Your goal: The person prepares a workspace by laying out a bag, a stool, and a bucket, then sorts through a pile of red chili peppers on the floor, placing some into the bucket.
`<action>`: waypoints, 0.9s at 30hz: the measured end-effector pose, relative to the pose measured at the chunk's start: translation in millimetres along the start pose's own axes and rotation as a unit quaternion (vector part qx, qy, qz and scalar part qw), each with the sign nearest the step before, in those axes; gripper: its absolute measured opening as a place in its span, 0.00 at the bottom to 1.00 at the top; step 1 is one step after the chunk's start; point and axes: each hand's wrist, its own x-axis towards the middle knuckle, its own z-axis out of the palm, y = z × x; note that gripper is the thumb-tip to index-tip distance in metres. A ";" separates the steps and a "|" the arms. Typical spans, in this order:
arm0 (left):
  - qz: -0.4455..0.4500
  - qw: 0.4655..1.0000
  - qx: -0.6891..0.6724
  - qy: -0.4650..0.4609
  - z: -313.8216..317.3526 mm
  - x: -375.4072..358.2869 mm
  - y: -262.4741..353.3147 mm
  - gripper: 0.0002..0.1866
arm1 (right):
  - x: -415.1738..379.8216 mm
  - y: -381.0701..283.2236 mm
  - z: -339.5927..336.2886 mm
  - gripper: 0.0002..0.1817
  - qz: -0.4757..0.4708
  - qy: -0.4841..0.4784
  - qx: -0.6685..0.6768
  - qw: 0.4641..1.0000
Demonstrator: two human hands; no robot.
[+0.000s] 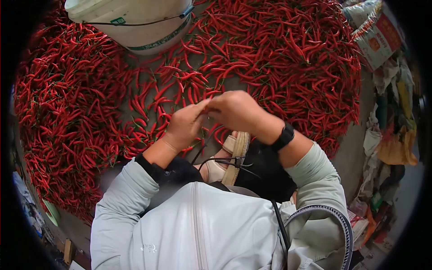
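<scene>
Above the floor, in the middle of the head view, my two hands meet at the fingertips. My left hand (185,123) is closed, its fingers pressed together and pointing up toward the other hand. Fingers bent down over those tips, my right hand (237,109) is closed too. Whatever lies between the fingers is hidden and a little blurred. Red chili peppers (193,81) with green stems lie loose on the floor just beyond both hands. Below the hands show my sandal (235,157) and a thin black cord (225,160).
A white bucket (135,27) with a wire handle stands at the back left among the peppers. Deep heaps of chili peppers (67,112) spread left and right (306,67). Printed sacks (380,40) and crumpled bags (396,144) line the right side.
</scene>
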 end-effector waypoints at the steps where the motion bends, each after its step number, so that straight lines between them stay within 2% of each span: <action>1: -0.036 0.999 0.005 -0.006 -3.4 -3.3 -10.1 0.20 | 5.8 7.7 -14.4 0.15 0.075 -0.030 0.075 0.994; 2: -0.005 0.998 -0.013 0.061 0.7 -7.3 -29.6 0.15 | 13.1 29.4 -17.9 0.17 0.083 0.041 0.035 0.995; 3: -0.007 0.998 -0.010 0.062 -1.0 -8.6 -38.4 0.15 | 20.8 55.3 -18.1 0.19 0.090 0.111 -0.005 0.990; 4: -0.132 0.981 -0.114 0.082 -3.4 -9.3 -44.8 0.13 | 26.8 82.4 -19.3 0.21 0.119 0.156 -0.115 0.974; 5: -0.254 0.938 -0.214 0.101 -5.1 -10.0 -52.8 0.12 | 29.4 104.3 -16.9 0.22 0.145 0.200 -0.223 0.943; 6: -0.255 0.938 -0.213 0.103 -3.7 -11.4 -70.0 0.12 | 27.7 118.5 -7.8 0.22 0.143 0.200 -0.222 0.944; 8: -0.208 0.969 -0.048 0.126 -0.4 -7.6 -103.5 0.11 | 24.0 136.1 7.8 0.22 0.219 0.127 -0.341 0.905; 9: -0.209 0.969 -0.048 0.125 -3.5 0.6 -101.7 0.11 | 27.1 133.0 8.9 0.22 0.220 0.126 -0.340 0.906; 11: -0.132 0.971 0.118 0.159 -9.3 19.0 -91.2 0.13 | 33.8 114.8 15.1 0.16 0.168 0.058 -0.291 0.940; 13: -0.121 0.976 0.099 0.153 -6.4 33.4 -98.0 0.14 | 29.8 99.9 26.5 0.14 0.071 0.080 -0.261 0.959; 15: -0.076 0.978 0.184 0.068 -3.6 42.0 -97.8 0.16 | 19.4 71.6 26.5 0.13 0.023 0.058 -0.177 0.982; 17: -0.083 0.972 0.215 0.037 -4.7 39.4 -99.9 0.18 | 3.3 61.2 30.3 0.12 -0.036 0.019 -0.198 0.979; 18: -0.100 0.963 0.249 0.014 -8.6 36.8 -98.4 0.19 | -6.1 52.1 24.6 0.13 -0.032 -0.021 -0.162 0.986; 20: -0.168 0.940 0.295 -0.028 -18.3 30.5 -99.7 0.22 | -27.0 63.1 18.0 0.13 -0.058 -0.026 -0.166 0.984; 21: -0.168 0.940 0.294 -0.027 -23.4 24.5 -103.9 0.22 | -38.3 69.8 12.4 0.14 -0.087 -0.029 -0.168 0.982; 22: -0.170 0.945 0.278 -0.026 -28.7 16.5 -109.0 0.22 | -47.2 71.3 -1.8 0.16 -0.053 -0.053 -0.203 0.976; 25: -0.151 0.955 0.254 -0.035 -40.4 -5.5 -111.3 0.23 | -68.9 84.2 -32.6 0.24 0.045 -0.036 -0.215 0.975; 26: -0.177 0.949 0.253 -0.060 -43.2 -13.1 -102.2 0.25 | -74.4 86.2 -37.0 0.24 0.044 -0.036 -0.215 0.975; 27: -0.203 0.942 0.253 -0.084 -46.5 -18.1 -91.7 0.27 | -78.0 86.3 -40.8 0.26 0.113 -0.095 -0.205 0.968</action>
